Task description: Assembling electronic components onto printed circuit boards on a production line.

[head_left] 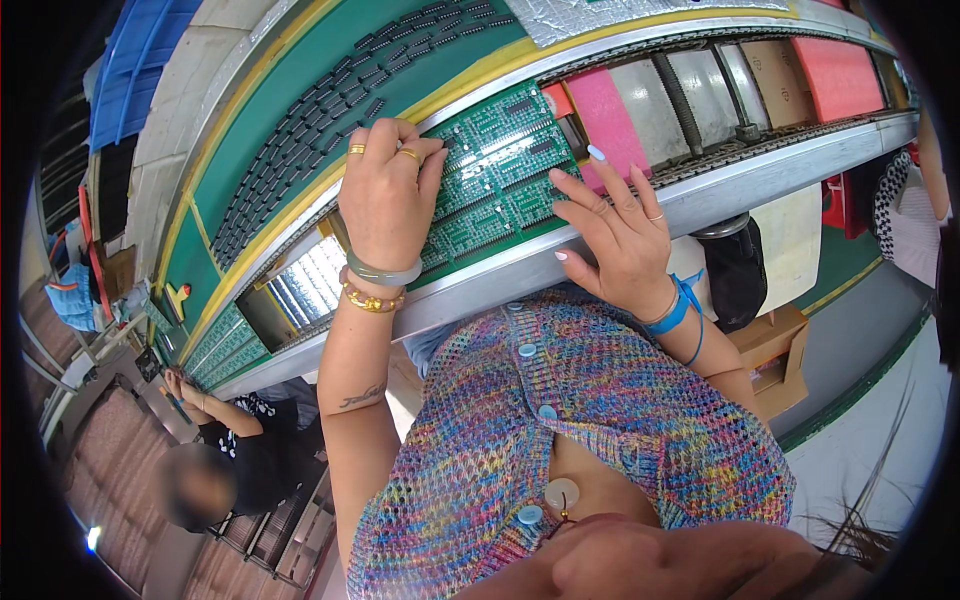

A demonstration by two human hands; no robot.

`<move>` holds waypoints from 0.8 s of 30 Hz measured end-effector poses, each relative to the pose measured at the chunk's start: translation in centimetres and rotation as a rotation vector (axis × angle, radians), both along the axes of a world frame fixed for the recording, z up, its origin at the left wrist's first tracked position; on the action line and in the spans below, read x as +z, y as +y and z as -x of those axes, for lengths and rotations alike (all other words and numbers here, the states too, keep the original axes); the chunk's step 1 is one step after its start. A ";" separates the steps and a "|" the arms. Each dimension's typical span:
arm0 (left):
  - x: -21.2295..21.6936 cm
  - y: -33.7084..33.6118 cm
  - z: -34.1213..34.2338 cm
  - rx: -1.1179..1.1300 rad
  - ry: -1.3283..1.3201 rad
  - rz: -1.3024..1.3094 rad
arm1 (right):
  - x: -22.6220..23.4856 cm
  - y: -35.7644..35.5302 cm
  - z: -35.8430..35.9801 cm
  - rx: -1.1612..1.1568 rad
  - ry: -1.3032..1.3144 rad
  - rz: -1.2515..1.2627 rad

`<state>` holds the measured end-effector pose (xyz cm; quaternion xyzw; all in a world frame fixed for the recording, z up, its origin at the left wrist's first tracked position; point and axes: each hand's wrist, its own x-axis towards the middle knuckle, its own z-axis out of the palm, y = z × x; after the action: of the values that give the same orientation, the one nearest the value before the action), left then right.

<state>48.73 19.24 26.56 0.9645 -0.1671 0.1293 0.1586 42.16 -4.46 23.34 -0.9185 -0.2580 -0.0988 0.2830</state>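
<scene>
A panel of green circuit boards (512,172), set with rows of pins and small parts, lies across the conveyor rails in front of me. Over its left edge bends my left hand (388,190), thumb and fingers closed together in a pinch; the fingertips hide whatever is between them. My right hand (622,232) has its fingers spread, with the fingertips at the panel's right edge and the thumb apart. Beyond the left hand, many black IC chips (300,150) are laid out in rows on a green surface.
The near metal rail (700,200) of the conveyor runs between me and the panel. A pink foam block (612,118) and a red foam block (838,80) lie to the right. More green boards (225,345) sit down the line at left, where another person (250,455) works.
</scene>
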 end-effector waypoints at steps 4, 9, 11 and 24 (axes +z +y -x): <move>-0.1 -0.4 0.3 0.026 0.006 -0.010 | 0.0 0.0 0.0 -0.001 0.001 0.000; -0.5 -0.6 0.4 0.055 -0.018 -0.021 | 0.0 0.0 -0.1 -0.003 0.002 0.000; -0.5 -0.7 0.5 0.078 -0.007 -0.034 | 0.0 0.0 0.0 -0.001 0.004 -0.007; -1.1 0.1 0.4 0.072 -0.068 0.030 | 0.0 -0.1 0.0 0.002 0.003 -0.005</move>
<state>48.29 19.33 25.44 0.9624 -0.1358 0.1702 0.1625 42.16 -4.52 23.29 -0.9177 -0.2581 -0.0978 0.2858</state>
